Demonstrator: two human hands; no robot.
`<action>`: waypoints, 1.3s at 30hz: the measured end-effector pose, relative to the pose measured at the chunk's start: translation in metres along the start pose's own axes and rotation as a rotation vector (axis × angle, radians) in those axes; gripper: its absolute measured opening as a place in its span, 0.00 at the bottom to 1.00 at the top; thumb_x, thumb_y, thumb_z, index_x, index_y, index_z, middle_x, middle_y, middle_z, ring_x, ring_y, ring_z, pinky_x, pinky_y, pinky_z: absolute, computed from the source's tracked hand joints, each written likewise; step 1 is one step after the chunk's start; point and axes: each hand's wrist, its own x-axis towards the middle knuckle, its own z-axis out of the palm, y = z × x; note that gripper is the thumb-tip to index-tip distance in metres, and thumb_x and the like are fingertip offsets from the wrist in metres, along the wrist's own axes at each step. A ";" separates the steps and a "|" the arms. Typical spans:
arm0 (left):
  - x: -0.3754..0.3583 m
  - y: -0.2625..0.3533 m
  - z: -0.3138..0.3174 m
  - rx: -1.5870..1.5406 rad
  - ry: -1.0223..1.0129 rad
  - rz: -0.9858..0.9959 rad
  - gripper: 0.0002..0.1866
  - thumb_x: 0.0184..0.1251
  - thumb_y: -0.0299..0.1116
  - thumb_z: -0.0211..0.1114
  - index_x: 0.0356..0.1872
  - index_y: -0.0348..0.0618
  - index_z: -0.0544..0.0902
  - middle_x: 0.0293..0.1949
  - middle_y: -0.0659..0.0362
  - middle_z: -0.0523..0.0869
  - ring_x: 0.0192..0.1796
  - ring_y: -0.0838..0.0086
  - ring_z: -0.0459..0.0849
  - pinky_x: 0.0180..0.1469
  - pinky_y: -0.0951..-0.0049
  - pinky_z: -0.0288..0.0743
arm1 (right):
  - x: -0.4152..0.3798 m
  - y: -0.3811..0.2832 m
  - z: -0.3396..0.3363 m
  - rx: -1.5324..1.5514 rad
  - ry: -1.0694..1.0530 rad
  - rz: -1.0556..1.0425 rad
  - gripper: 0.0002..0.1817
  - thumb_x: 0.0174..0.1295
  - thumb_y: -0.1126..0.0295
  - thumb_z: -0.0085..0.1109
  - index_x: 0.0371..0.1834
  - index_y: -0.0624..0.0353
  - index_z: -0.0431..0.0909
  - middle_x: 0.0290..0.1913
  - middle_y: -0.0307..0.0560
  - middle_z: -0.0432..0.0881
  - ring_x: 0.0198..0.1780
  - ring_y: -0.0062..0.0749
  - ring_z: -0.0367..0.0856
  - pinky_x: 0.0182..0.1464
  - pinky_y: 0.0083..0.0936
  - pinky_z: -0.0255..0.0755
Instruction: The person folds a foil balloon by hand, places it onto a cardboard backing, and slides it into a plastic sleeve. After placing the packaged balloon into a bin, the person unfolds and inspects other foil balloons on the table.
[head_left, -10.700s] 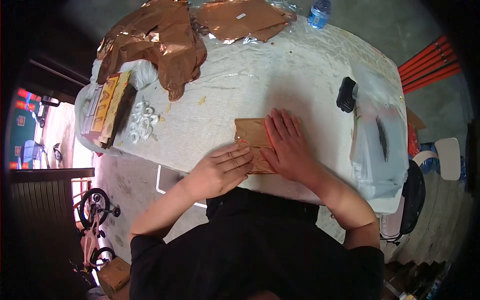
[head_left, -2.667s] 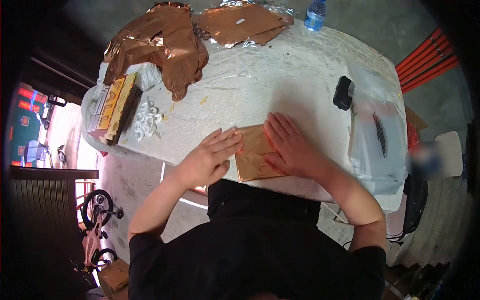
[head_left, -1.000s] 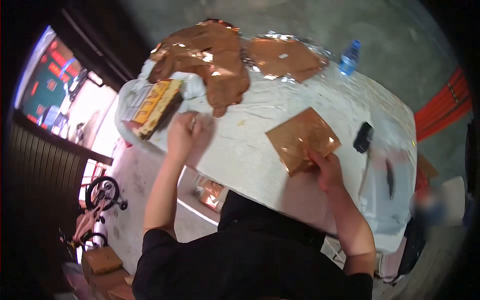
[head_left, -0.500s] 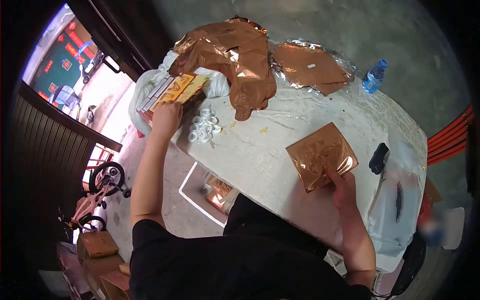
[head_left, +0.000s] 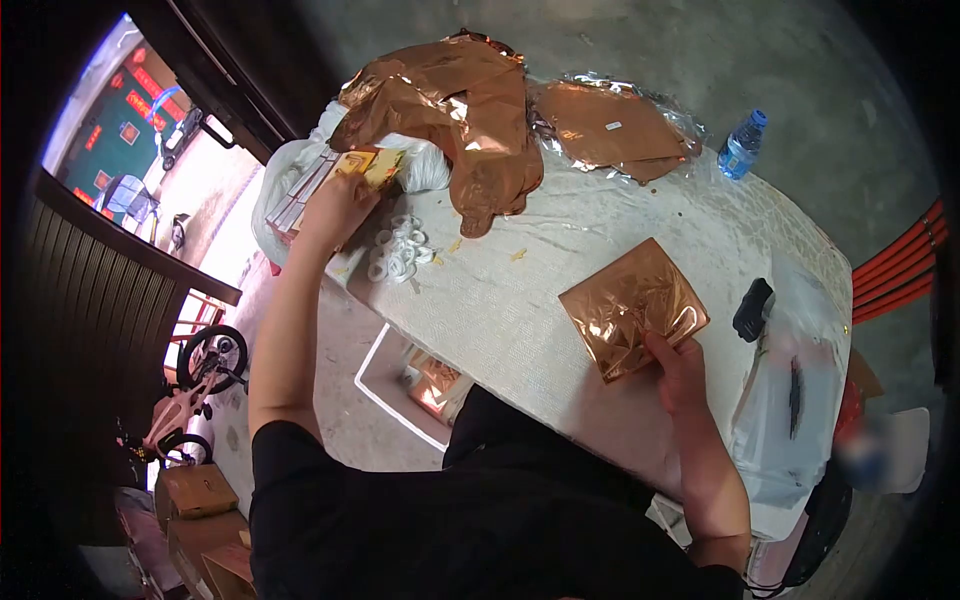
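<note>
My right hand (head_left: 679, 372) pinches the lower right edge of a folded copper-coloured foil piece (head_left: 635, 305) above the table. At the table's left end, my left hand (head_left: 342, 207) is closed at a stack of yellow and white printed cards (head_left: 300, 192); its fingertips are partly hidden, and what they grip cannot be made out. Beside that hand lies a pile of white rings (head_left: 402, 248). Large copper foil sheets (head_left: 490, 130) spread behind, next to more flat copper foil (head_left: 610, 128) in clear wrapping.
A water bottle (head_left: 742, 146) stands at the table's far right edge. A black object (head_left: 753, 309) and clear plastic bags (head_left: 790, 430) lie on the right of the white table (head_left: 480, 330). Below the front edge is a white bin (head_left: 402, 400) holding copper foil pieces.
My left hand has shifted up and right over the cards, hiding more of the yellow one. The foil piece in my right hand has moved slightly left in view.
</note>
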 end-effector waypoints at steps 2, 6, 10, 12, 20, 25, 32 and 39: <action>0.027 -0.012 0.015 -0.060 0.121 0.186 0.16 0.56 0.43 0.64 0.38 0.41 0.81 0.42 0.48 0.82 0.48 0.56 0.79 0.49 0.61 0.73 | 0.002 0.002 -0.002 0.006 0.000 0.016 0.12 0.60 0.76 0.57 0.48 0.65 0.77 0.44 0.43 0.82 0.43 0.24 0.79 0.49 0.22 0.73; 0.077 -0.036 0.068 -0.060 0.377 0.381 0.28 0.55 0.51 0.65 0.54 0.46 0.78 0.57 0.47 0.73 0.62 0.54 0.68 0.62 0.57 0.63 | 0.001 0.001 -0.002 0.019 0.001 0.005 0.12 0.60 0.77 0.56 0.47 0.65 0.77 0.44 0.43 0.82 0.43 0.24 0.80 0.49 0.22 0.74; 0.083 -0.040 0.076 -0.070 0.224 0.283 0.34 0.50 0.53 0.68 0.58 0.47 0.75 0.58 0.49 0.72 0.63 0.54 0.67 0.64 0.57 0.61 | 0.000 0.000 0.001 0.017 0.013 0.020 0.12 0.60 0.77 0.56 0.47 0.65 0.77 0.44 0.44 0.82 0.43 0.25 0.80 0.49 0.22 0.74; 0.080 -0.038 0.073 -0.145 0.276 0.330 0.34 0.49 0.49 0.70 0.57 0.46 0.75 0.57 0.49 0.73 0.62 0.54 0.68 0.62 0.59 0.63 | 0.001 0.000 -0.001 0.035 0.008 0.017 0.12 0.60 0.78 0.56 0.47 0.65 0.77 0.44 0.44 0.82 0.43 0.25 0.80 0.48 0.23 0.74; 0.083 -0.046 0.079 -0.900 0.437 0.155 0.22 0.52 0.33 0.65 0.50 0.36 0.78 0.43 0.50 0.83 0.44 0.71 0.82 0.49 0.72 0.73 | 0.000 -0.004 0.003 0.025 0.017 0.019 0.11 0.59 0.79 0.56 0.45 0.66 0.78 0.42 0.44 0.82 0.40 0.23 0.80 0.45 0.21 0.74; 0.062 -0.041 0.036 -0.503 0.498 -0.046 0.12 0.55 0.35 0.62 0.31 0.35 0.83 0.27 0.49 0.84 0.31 0.63 0.85 0.38 0.67 0.76 | 0.001 0.001 0.001 -0.027 0.025 0.010 0.10 0.58 0.78 0.57 0.44 0.66 0.78 0.40 0.43 0.82 0.39 0.22 0.80 0.43 0.20 0.74; -0.008 0.029 -0.099 0.095 0.740 -0.060 0.14 0.64 0.34 0.60 0.49 0.40 0.76 0.37 0.49 0.85 0.38 0.63 0.85 0.40 0.70 0.75 | -0.005 -0.021 0.011 -0.166 0.038 -0.023 0.11 0.61 0.73 0.57 0.46 0.64 0.77 0.41 0.40 0.81 0.38 0.20 0.78 0.41 0.18 0.73; -0.027 0.127 -0.043 -0.645 0.368 0.287 0.15 0.66 0.35 0.59 0.47 0.35 0.76 0.36 0.51 0.82 0.43 0.67 0.80 0.47 0.69 0.73 | -0.004 -0.046 -0.019 0.224 -0.056 -0.236 0.13 0.63 0.72 0.54 0.49 0.64 0.75 0.39 0.39 0.81 0.36 0.19 0.78 0.37 0.17 0.71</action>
